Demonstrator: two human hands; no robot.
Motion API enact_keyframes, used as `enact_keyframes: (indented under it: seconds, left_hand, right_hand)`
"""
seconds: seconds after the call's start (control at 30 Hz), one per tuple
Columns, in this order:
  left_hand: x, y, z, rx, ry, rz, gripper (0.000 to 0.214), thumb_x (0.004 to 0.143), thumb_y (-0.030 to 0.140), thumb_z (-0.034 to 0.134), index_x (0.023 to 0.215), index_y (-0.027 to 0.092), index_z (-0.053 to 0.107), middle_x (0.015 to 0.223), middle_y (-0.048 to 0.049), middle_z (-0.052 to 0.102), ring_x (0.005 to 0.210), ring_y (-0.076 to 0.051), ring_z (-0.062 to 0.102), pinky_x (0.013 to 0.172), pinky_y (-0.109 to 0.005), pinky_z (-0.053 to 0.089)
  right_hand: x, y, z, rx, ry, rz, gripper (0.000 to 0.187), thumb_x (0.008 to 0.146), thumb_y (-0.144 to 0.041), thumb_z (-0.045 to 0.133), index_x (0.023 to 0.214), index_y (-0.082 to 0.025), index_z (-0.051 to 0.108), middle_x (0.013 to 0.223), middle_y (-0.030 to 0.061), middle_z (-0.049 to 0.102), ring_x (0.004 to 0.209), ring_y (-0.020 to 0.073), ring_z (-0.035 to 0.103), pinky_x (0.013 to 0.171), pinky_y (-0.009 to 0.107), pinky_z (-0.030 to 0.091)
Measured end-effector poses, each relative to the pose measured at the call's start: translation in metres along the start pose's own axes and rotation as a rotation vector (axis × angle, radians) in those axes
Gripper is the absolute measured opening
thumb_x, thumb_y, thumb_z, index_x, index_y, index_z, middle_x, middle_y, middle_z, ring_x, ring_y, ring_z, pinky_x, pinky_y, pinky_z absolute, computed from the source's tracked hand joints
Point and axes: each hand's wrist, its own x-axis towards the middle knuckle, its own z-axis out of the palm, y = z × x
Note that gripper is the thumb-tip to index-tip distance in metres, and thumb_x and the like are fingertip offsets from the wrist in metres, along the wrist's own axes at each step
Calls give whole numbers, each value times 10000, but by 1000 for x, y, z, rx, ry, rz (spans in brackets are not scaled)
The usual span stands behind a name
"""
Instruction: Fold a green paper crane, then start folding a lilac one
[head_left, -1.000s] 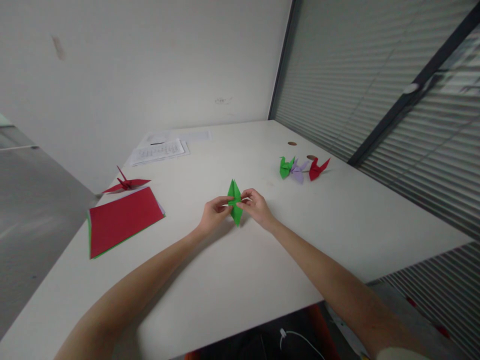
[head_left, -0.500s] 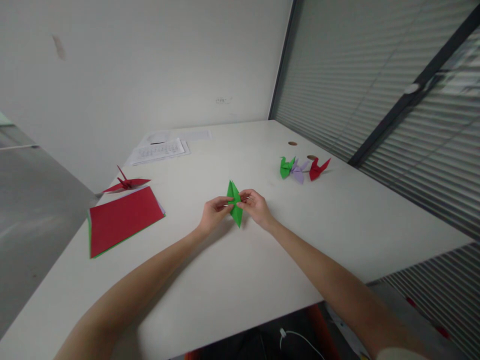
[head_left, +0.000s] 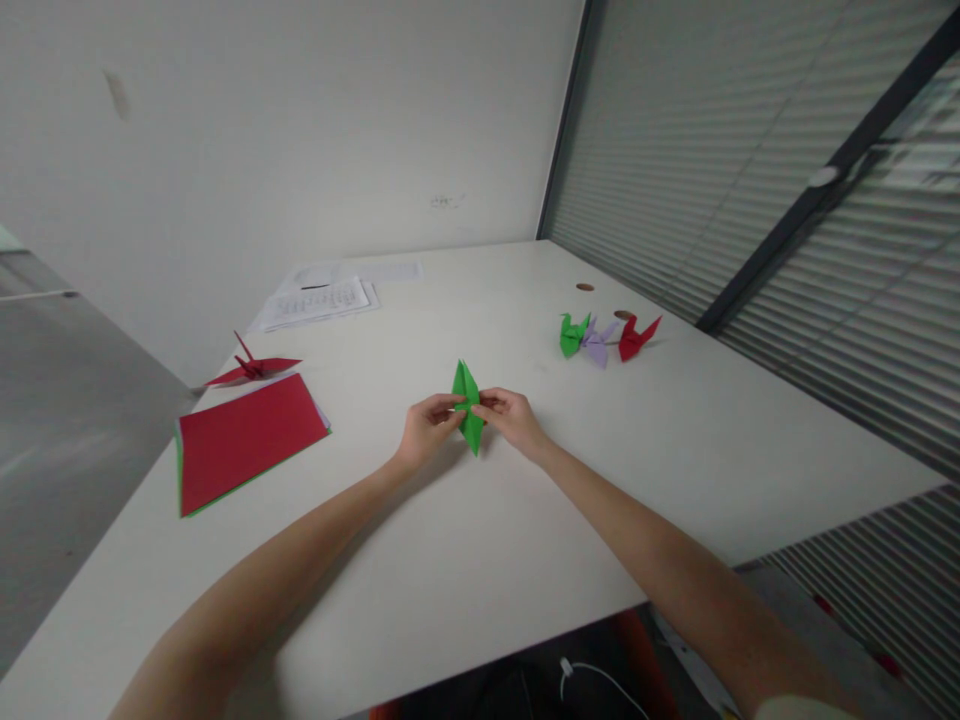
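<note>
Between my two hands is a folded piece of green origami paper (head_left: 470, 432), long and pointed at its far and near ends. My left hand (head_left: 429, 428) pinches its left side, thumb near and fingers on the far side. On the right side my right hand (head_left: 513, 418) pinches it too, the thumb pressing near its middle. Some of the fingertips are hidden behind the paper. Both hands are just above the white table (head_left: 420, 590), near its middle.
Left of my hands lies a stack of coloured paper, red sheet (head_left: 251, 440) on top, with a red paper crane (head_left: 255, 368) behind it. Printed sheets (head_left: 322, 302) are farther back. At the right stand green (head_left: 573, 336), lilac (head_left: 597, 345) and red (head_left: 636, 338) paper cranes near window blinds.
My right hand has shifted slightly, its fingers a little lower and flatter against the green paper. The paper has tilted very slightly. My left hand is almost unmoved.
</note>
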Motion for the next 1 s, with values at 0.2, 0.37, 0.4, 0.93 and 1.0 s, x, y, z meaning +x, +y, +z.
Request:
enact_keyframes:
  seconds: [0.2, 0.37, 0.4, 0.93, 1.0]
  left_hand:
    - [-4, 8, 2, -14, -58, -23, 627, 686, 308, 767, 1238, 186, 494, 799, -49, 728, 683, -156, 682, 662, -263, 530]
    - [-6, 13, 5, 4, -11, -64, 764, 679, 301, 767, 1324, 185, 375, 658, 3, 691, 581, -128, 643, 575, -215, 487]
    - [-6, 13, 6, 16, -5, -70, 748, 681, 295, 763, 1319, 179, 390, 630, 14, 678, 552, -119, 625, 545, -201, 463]
    - [-2, 4, 3, 93, 17, -38, 296, 671, 277, 751, 929, 138, 708, 683, -8, 653, 578, -107, 567, 572, -228, 452]
    - [-1, 6, 2, 97, -13, -36, 295, 674, 296, 751, 921, 137, 717, 695, -17, 663, 583, -114, 574, 568, -232, 456]
  right_hand:
    - [2, 1, -4, -93, 37, 41, 354, 533, -440, 819, 718, -171, 683, 616, 10, 668, 537, 131, 579, 534, 281, 486]
    - [3, 3, -5, -127, 17, 34, 345, 544, -455, 803, 691, -174, 668, 572, -11, 642, 504, 117, 549, 496, 259, 456]
    - [3, 3, -5, -137, 5, 25, 329, 558, -449, 794, 684, -175, 664, 565, -16, 633, 503, 115, 543, 494, 255, 446]
    - [-3, -3, 0, -225, -69, -76, 287, 647, -443, 745, 682, -183, 630, 631, -6, 628, 584, 131, 546, 571, 273, 424]
    - [-3, -4, 0, -232, -71, -70, 329, 636, -478, 750, 629, -186, 598, 589, -17, 597, 553, 120, 518, 544, 266, 400]
